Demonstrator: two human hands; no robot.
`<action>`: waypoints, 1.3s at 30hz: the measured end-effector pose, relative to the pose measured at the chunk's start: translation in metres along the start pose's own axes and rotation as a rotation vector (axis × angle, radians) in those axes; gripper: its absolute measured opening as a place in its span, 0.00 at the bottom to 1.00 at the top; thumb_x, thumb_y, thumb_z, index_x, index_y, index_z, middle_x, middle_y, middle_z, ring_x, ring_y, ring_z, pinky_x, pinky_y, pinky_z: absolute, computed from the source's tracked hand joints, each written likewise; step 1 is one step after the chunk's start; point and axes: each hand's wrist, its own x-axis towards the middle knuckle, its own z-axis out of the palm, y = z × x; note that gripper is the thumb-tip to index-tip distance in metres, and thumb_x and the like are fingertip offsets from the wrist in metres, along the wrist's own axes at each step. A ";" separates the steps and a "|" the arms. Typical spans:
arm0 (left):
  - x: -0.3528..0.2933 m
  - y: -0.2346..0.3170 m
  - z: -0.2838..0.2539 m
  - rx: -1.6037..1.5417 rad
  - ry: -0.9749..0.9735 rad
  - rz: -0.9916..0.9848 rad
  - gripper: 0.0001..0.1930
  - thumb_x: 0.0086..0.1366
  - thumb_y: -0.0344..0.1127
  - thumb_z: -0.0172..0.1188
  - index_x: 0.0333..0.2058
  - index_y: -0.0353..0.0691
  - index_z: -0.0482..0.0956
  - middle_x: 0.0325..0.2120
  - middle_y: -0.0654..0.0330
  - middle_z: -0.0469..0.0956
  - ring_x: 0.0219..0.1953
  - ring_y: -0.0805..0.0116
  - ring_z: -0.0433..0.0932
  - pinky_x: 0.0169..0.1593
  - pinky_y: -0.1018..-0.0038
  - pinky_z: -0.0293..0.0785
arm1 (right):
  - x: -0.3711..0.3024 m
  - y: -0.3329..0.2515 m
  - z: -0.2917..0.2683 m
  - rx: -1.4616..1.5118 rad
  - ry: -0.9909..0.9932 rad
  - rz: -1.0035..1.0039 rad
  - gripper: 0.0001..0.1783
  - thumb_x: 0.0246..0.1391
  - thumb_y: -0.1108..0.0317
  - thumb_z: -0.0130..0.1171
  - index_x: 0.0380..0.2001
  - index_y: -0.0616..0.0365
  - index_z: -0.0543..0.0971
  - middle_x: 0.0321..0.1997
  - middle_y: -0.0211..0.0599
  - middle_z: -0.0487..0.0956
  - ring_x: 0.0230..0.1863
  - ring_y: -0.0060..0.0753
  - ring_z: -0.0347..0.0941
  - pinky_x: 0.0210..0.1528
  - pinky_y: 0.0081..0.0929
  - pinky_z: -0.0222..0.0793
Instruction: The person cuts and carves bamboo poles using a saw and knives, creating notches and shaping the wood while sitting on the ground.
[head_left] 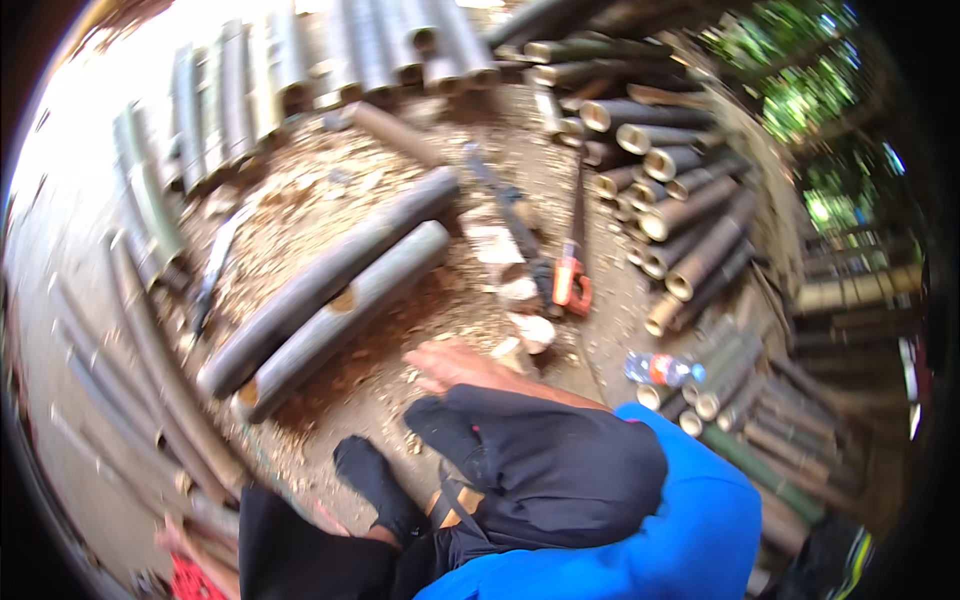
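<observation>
My right hand (pixel 455 368) reaches past my knee, low over the chip-strewn ground, fingers stretched out and nothing visible in them. Just beyond it, two dark bamboo lengths (pixel 335 280) (pixel 350 315) lie side by side, slanting from near left to far right. My left hand (pixel 180 545) is at the lower left edge, blurred, next to a red patterned thing (pixel 195 580); its fingers cannot be made out. A handsaw with an orange handle (pixel 572 285) lies right of the bamboo, beside a long dark tool (pixel 505 205) that is too blurred to name.
Cut bamboo is stacked at the right (pixel 690 190) and laid in rows at the far side (pixel 370 50). More long bamboo pieces (pixel 165 360) lie at the left, near a blade-like tool (pixel 217 270). A plastic bottle (pixel 663 370) lies by the right stack. Wood chips (pixel 310 190) cover the ground.
</observation>
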 end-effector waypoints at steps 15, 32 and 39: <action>-0.285 0.348 -0.056 -0.255 -0.624 1.004 0.34 0.48 0.24 0.65 0.58 0.43 0.74 0.37 0.47 0.80 0.39 0.52 0.80 0.48 0.58 0.76 | 0.136 -0.071 -0.008 -0.240 0.433 -0.331 0.41 0.49 0.64 0.68 0.69 0.46 0.69 0.70 0.48 0.64 0.72 0.56 0.60 0.75 0.57 0.56; -0.315 0.443 0.033 -0.187 -0.625 1.306 0.31 0.63 0.38 0.69 0.65 0.45 0.75 0.56 0.47 0.79 0.60 0.46 0.76 0.66 0.56 0.67 | 0.241 0.050 -0.049 -0.447 0.065 -0.203 0.30 0.45 0.48 0.79 0.53 0.39 0.83 0.47 0.34 0.82 0.57 0.41 0.78 0.70 0.58 0.56; -0.310 0.440 0.051 -0.115 -0.700 1.168 0.27 0.58 0.29 0.71 0.58 0.38 0.79 0.51 0.47 0.81 0.56 0.47 0.78 0.63 0.57 0.72 | 0.256 0.059 -0.036 -0.183 -0.122 -0.097 0.28 0.52 0.44 0.73 0.50 0.49 0.86 0.37 0.43 0.82 0.46 0.49 0.78 0.53 0.51 0.69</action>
